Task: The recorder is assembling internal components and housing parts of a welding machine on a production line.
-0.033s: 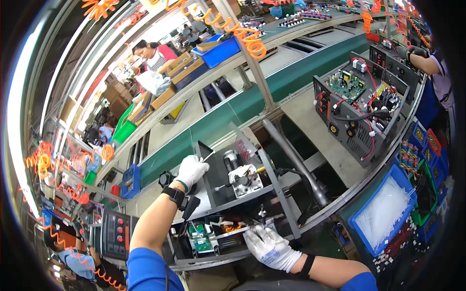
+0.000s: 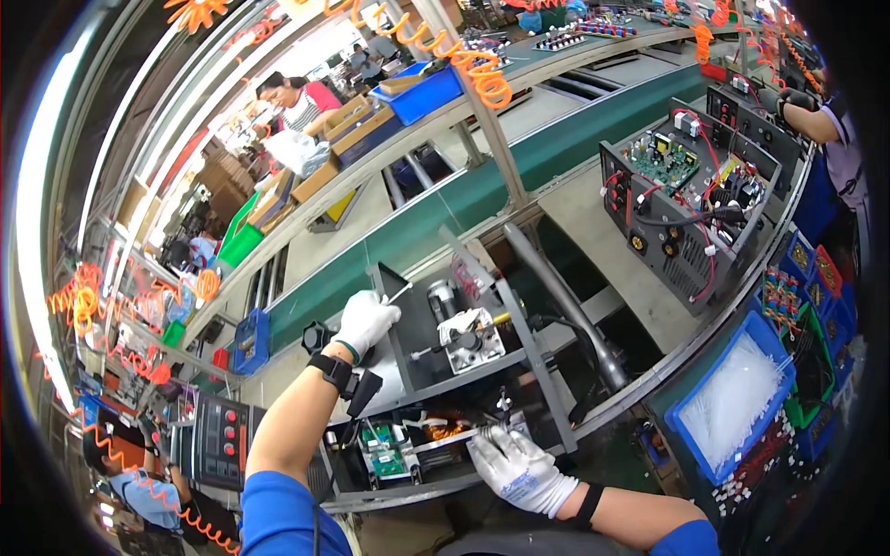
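An open grey metal machine chassis (image 2: 422, 357) stands in front of me, with a motor unit (image 2: 468, 338), a green circuit board (image 2: 385, 454) and an orange coil (image 2: 445, 431) inside. My left hand (image 2: 366, 320), in a white glove and a black wrist strap, sits at the chassis's upper left edge, closed on a thin white strip (image 2: 400, 293). My right hand (image 2: 519, 471), also in a white glove, lies on the lower front edge with its fingers spread. Its fingertips touch the wiring beside the coil.
A second open chassis with red and black wires (image 2: 691, 199) stands at the right, where another person's arm (image 2: 811, 116) reaches in. A blue bin of white strips (image 2: 732, 398) sits at the lower right. A green conveyor belt (image 2: 482, 190) runs behind. A control panel (image 2: 222, 440) lies at the left.
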Demonstrator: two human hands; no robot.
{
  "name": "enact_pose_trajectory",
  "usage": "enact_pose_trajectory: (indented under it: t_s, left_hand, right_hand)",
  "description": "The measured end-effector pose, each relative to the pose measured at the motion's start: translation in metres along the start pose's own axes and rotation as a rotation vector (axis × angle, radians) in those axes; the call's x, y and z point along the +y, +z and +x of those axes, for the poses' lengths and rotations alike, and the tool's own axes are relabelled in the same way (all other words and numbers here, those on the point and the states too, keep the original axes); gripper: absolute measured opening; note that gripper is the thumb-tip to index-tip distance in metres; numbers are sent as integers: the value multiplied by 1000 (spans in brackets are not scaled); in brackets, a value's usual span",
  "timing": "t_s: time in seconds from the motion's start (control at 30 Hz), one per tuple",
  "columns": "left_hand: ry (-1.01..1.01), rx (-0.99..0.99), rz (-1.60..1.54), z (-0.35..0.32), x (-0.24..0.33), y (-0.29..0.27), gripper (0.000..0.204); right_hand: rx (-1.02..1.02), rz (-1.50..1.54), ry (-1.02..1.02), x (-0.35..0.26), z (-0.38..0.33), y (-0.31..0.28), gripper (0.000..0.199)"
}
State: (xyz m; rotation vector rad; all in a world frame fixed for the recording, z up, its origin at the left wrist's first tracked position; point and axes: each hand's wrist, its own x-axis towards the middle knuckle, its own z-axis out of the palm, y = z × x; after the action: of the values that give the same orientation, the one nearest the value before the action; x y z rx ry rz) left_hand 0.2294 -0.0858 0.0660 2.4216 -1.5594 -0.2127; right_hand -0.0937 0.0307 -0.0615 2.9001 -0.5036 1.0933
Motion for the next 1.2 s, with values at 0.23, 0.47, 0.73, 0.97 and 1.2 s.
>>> enact_pose_trajectory:
  t_s: [0.23, 0.47, 0.73, 0.97, 1.2]
  left_hand:
    - [151, 376, 35, -109, 7, -26, 27]
    - [147, 400, -69, -208, 17, -39, 23]
    - [231, 430, -88, -272, 22, -37, 29]
    - [-20, 603, -641, -314, -43, -101, 21]
    - [-149, 80, -764, -304, -147, -109, 63]
  right_hand:
    - [-58, -85, 99, -59, -42, -11, 34]
    - [-124, 470, 244, -85, -67, -70, 37]
    - [11, 120, 620, -17, 28, -141, 76]
    - [-206, 679, 1093, -11, 33, -124, 65]
    - [-152, 524, 1073, -29, 7, -122, 64]
